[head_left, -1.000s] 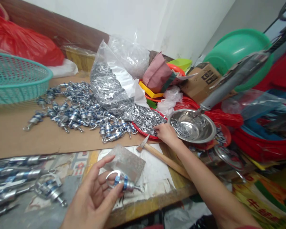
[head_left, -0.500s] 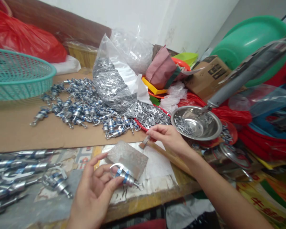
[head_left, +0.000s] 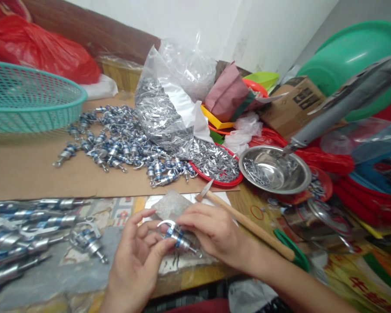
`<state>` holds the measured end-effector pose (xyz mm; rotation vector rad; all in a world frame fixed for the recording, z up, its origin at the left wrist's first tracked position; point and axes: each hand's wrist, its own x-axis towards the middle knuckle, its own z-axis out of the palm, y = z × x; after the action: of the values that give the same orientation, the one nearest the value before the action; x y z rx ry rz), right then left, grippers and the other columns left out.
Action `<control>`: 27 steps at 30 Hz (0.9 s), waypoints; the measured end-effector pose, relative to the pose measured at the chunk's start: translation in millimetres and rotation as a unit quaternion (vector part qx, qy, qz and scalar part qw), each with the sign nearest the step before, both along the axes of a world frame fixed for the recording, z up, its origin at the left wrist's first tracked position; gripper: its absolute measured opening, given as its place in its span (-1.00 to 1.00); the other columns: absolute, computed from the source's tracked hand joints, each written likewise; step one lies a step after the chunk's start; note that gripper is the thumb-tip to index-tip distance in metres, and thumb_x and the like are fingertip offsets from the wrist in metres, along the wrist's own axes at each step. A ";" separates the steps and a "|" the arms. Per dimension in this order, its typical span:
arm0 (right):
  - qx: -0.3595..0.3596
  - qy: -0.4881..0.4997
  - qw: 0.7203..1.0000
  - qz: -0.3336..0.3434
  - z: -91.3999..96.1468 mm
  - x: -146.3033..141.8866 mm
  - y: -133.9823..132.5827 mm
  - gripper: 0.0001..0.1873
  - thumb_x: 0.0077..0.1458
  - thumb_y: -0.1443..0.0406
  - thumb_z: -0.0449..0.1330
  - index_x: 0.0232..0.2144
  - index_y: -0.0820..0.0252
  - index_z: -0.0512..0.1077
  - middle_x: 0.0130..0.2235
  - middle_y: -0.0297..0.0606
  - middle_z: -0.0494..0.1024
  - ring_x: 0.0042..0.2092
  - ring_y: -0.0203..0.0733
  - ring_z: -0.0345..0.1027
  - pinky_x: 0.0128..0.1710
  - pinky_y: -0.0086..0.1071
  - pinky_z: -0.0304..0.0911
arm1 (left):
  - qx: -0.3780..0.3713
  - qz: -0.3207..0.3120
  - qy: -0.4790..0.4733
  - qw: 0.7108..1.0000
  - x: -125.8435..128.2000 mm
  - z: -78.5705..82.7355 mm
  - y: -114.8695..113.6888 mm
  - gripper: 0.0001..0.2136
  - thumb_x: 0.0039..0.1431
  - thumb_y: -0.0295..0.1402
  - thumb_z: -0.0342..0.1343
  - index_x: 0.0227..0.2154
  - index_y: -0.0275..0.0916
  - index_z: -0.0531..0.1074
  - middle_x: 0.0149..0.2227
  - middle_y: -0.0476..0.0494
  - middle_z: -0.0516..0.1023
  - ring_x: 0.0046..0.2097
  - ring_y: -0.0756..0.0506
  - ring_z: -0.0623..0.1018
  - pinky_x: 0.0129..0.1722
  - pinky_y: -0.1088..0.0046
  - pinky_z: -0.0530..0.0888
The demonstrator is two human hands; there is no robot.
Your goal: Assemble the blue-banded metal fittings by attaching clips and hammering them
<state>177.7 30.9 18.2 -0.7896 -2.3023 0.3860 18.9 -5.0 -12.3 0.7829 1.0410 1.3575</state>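
Observation:
My left hand (head_left: 135, 261) pinches a silver clasp with a blue band (head_left: 176, 234) over a grey metal block (head_left: 171, 204) near the table's front edge. My right hand (head_left: 215, 232) has its fingers closed on the same clasp from the right; whether they also hold a small piece is hidden. A hammer with a wooden handle (head_left: 247, 224) lies just beyond my right hand. A red plate of small silver pieces (head_left: 215, 163) sits behind it.
A heap of blue-banded clasps (head_left: 124, 145) lies on cardboard, with more clasps at the left (head_left: 29, 234). A clear bag of silver parts (head_left: 163, 108), a steel bowl (head_left: 275, 169), a teal basket (head_left: 29, 104), a green basin (head_left: 355, 56) and red bags crowd the back and right.
My right hand left the red plate of silver pieces and came back to the clasp held in my left hand. The view shifted slightly to the right.

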 end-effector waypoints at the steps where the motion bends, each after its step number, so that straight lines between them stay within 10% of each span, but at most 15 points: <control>1: 0.011 -0.035 0.999 -0.007 3.9 2.4 -2.3 -0.76 0.16 0.48 -0.03 -0.29 0.32 0.44 -0.36 -0.14 0.51 -0.32 -0.22 0.37 -0.35 -0.41 0.31 | 0.001 -0.006 0.001 1.000 -0.9 -1.6 0.6 -0.59 -0.09 -0.47 0.23 -0.17 -0.11 0.22 -0.44 0.08 0.53 -0.45 -0.01 0.55 -0.40 0.46 0.54; 7: -0.018 -0.168 0.985 -0.023 20.6 8.9 -5.8 -0.78 0.19 0.40 0.02 -0.40 0.30 0.45 -0.41 -0.21 0.46 -0.36 -0.23 0.29 -0.36 -0.41 0.24 | 0.009 -0.021 0.016 1.000 -5.2 -9.5 3.2 -0.57 -0.09 -0.47 0.26 -0.17 -0.11 0.22 -0.42 0.04 0.56 -0.42 -0.03 0.57 -0.38 0.47 0.55; 18: -0.092 0.025 0.994 -0.055 -6.0 -18.7 3.0 -0.81 0.15 0.36 0.11 -0.28 0.28 0.53 -0.36 -0.21 0.48 -0.32 -0.28 0.35 -0.33 -0.44 0.27 | -0.002 -0.001 -0.005 1.000 -1.6 -2.1 0.9 -0.61 -0.07 -0.51 0.22 -0.18 -0.10 0.24 -0.43 0.08 0.54 -0.40 0.00 0.58 -0.36 0.54 0.52; 22: -0.073 0.082 0.972 -0.206 -3.0 21.1 -1.7 -0.81 0.18 0.34 0.06 -0.23 0.21 0.46 -0.28 -0.22 0.49 -0.22 -0.25 0.37 -0.22 -0.38 0.27 | 0.013 -0.023 0.011 1.000 -5.1 -8.8 2.5 -0.59 -0.05 -0.47 0.23 -0.15 -0.10 0.23 -0.43 0.06 0.55 -0.40 -0.02 0.58 -0.35 0.47 0.56; 27: -0.121 -0.148 0.922 -0.338 -24.1 86.5 -8.1 -0.75 0.06 0.26 0.17 -0.17 0.20 0.43 -0.28 -0.19 0.49 -0.23 -0.09 0.38 -0.24 -0.27 0.28 | 0.021 -0.021 0.017 0.999 -5.8 -15.2 4.1 -0.56 -0.10 -0.45 0.27 -0.15 -0.12 0.24 -0.43 0.03 0.57 -0.40 -0.04 0.59 -0.37 0.46 0.58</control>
<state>264.2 22.8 -5.9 -1.7947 -2.0838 0.2408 13.1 -0.9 -27.5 0.8573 1.0208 1.3367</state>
